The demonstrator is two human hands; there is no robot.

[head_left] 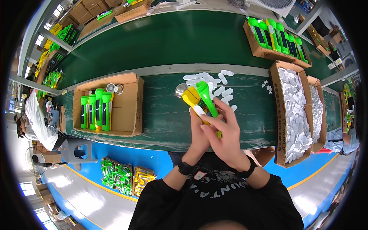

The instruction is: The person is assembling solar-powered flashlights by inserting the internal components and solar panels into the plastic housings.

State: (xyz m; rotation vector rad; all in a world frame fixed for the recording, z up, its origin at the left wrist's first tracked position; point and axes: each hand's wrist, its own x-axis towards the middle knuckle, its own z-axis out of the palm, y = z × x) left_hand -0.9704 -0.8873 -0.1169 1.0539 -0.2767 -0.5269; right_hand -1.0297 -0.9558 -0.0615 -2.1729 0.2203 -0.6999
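Above the near edge of the bench, both my hands are closed around an opened flashlight body. Its yellow shell half (190, 97) lies in my left hand (198, 135), and a silver reflector cup (180, 91) shows at its wide end. The green shell half (206, 96) sits alongside, tilted, with my right hand (227, 138) gripping its lower part. A white oval piece (199, 110) rests against the yellow half near my fingertips. Fingers hide the lower ends of both halves. Just beyond lie several loose white oval pieces (219, 91) on the green bench (165, 111).
At left, a cardboard box (128, 103) holds several green flashlights (98, 109). Rightward stand a long box of white pieces (293, 115) and a narrower one (316, 109). Another flashlight box (268, 51) is at the far right. Crates of green parts (116, 176) sit on the floor.
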